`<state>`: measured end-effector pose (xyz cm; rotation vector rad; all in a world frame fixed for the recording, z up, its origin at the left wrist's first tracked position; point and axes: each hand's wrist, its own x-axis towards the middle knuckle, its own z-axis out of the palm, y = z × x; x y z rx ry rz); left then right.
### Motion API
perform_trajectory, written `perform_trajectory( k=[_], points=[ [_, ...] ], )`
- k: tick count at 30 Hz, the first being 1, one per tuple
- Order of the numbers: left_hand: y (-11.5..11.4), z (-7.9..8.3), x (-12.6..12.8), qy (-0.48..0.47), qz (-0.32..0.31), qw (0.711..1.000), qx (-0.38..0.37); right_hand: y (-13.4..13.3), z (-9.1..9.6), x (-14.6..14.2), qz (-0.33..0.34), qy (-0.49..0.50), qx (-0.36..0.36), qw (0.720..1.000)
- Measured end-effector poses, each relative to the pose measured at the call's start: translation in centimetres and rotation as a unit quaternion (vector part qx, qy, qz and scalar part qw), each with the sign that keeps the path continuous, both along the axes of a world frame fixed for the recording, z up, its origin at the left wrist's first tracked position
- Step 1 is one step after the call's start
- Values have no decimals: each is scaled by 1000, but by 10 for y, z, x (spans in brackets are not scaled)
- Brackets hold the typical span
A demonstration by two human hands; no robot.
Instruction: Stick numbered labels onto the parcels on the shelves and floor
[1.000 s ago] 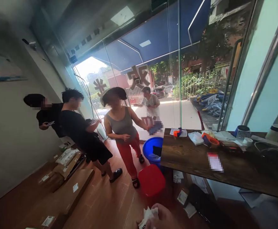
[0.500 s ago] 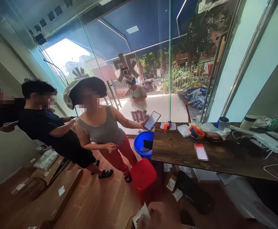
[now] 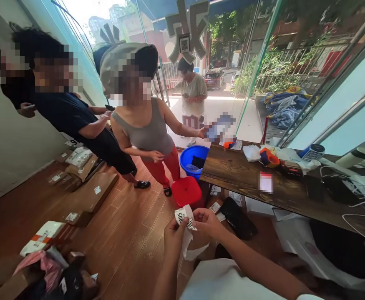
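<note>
Risen into fuller view since a moment ago, the left hand [image 3: 173,234] and right hand [image 3: 206,221] pinch a numbered paper strip [image 3: 181,214] in closed fingertips this side of the red stool [image 3: 187,191], apparently working its labels, which next calls for steady fingers.

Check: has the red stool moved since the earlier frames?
No. Against the wooden table, no clear shift: the red stool stays by its left end, nearer than the blue bucket.
</note>
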<state>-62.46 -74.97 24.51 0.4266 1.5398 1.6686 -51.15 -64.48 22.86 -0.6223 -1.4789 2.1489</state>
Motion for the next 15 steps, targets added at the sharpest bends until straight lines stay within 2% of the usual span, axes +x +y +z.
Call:
perform_trajectory(
  k=[4, 6, 9, 12, 15],
  points=[
    [-10, -1, -11, -5, 28, 1000, 4, -1, 13, -17, 47, -31, -10, 998],
    [-23, -4, -15, -7, 35, 999, 22, -7, 16, -31, 95, -29, 18, 995],
    [-50, -7, -25, -14, 100, 992, 70, -21, 24, -60, 196, -27, 64, 978],
    [-95, 6, -30, -8, 203, 972, 118, -53, 55, -92, 323, 8, 143, 935],
    [-155, 34, -29, -13, 324, 934, 148, -101, 103, -124, 453, 87, 199, 865]
  ],
)
